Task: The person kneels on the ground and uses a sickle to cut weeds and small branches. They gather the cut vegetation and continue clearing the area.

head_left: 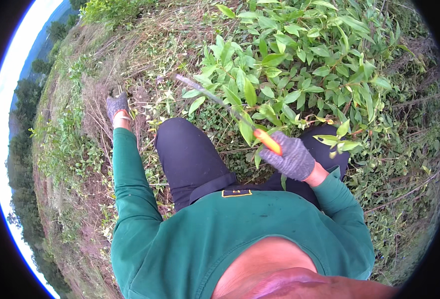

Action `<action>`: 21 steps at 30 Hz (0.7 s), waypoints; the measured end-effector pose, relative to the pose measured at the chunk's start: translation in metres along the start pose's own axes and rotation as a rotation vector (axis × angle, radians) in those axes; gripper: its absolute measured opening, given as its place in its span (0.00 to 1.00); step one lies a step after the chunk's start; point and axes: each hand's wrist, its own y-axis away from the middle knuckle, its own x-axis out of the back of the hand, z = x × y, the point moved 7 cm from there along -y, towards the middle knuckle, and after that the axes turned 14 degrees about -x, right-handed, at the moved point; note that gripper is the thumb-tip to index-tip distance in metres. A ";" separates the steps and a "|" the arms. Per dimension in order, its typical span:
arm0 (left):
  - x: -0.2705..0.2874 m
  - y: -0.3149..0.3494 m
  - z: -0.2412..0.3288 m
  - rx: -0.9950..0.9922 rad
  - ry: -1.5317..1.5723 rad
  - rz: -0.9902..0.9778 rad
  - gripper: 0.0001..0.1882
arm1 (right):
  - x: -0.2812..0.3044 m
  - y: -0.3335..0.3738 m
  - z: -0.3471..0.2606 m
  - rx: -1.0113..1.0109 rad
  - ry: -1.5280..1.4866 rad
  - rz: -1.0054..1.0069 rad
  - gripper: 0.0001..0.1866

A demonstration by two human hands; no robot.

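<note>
My right hand (293, 157), in a grey knit glove, is wrapped around the orange handle of a sickle (219, 101). Its long, narrow, slightly curved blade points up and left, passing in front of the leaves of a green bush (299, 65). Out to the left, my left hand (117, 106), gloved the same way, is low among brown, feathery dry weeds (96, 102). Its fingers look closed, but whatever is in them cannot be made out against the stalks.
My bent knees, in dark trousers (190, 154), are close to the bush. Cut stalks and litter (155, 55) cover the slope ahead. Leafy plants (73, 144) grow at left, and tangled vines and dry twigs (409, 189) at right. Dark trees (23, 164) line the far left.
</note>
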 end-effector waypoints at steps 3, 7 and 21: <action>0.026 0.024 0.072 -0.180 0.254 0.142 0.27 | -0.047 -0.014 -0.010 -0.071 0.131 -0.164 0.21; 0.021 0.078 0.220 -0.251 0.952 0.231 0.17 | -0.088 -0.053 0.041 -0.311 0.035 -0.209 0.20; -0.046 0.075 0.242 -0.324 0.875 -0.124 0.13 | -0.154 -0.311 0.119 -0.312 -1.118 -0.084 0.10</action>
